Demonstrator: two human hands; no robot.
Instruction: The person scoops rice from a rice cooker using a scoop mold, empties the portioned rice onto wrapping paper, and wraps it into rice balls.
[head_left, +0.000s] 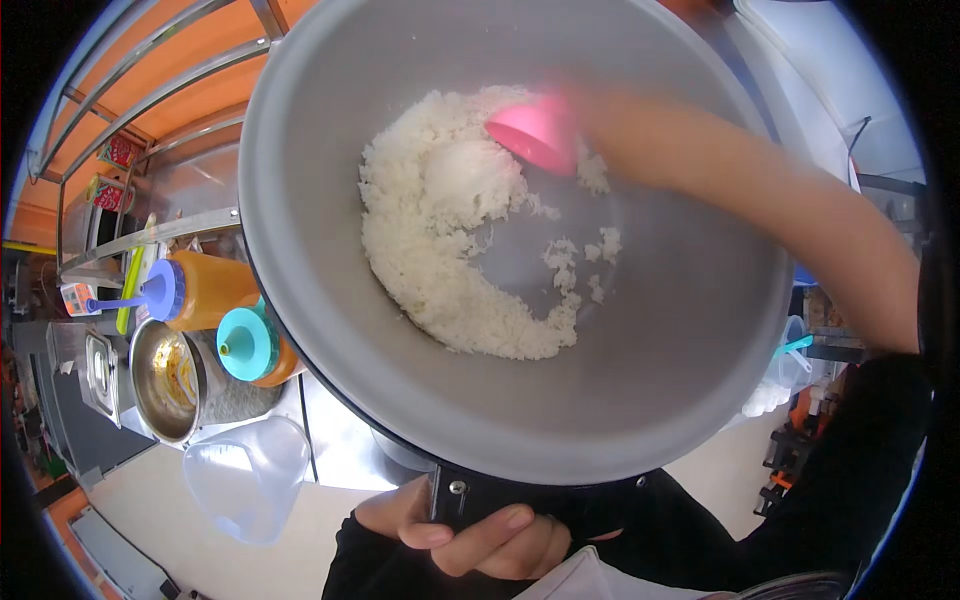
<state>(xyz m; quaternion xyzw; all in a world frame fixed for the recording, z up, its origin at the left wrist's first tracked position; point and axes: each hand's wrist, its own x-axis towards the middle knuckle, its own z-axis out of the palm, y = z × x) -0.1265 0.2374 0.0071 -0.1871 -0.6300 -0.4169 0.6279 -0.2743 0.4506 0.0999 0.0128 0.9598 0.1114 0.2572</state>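
A large grey metal pot (322, 300) is tilted towards me, with cooked white rice (450, 277) heaped in a curve over the left and lower part of its bottom. Loose clumps of rice lie to the right of the heap. My left hand (487, 536) grips the pot's black side handle (480, 499) at its near rim. Reaching in from the right, my right hand (600, 127) is blurred by motion and holds a pink plastic scoop (532, 139) at the upper edge of the rice. The fingers around the scoop are hard to make out.
To the left stand two squeeze bottles, one with a purple cap (165, 289), one with a teal cap (247, 343). Near them are a steel pot (199, 382), a clear plastic container (251, 472) and a metal rack (157, 236). Right of the pot is a clear jug (791, 367).
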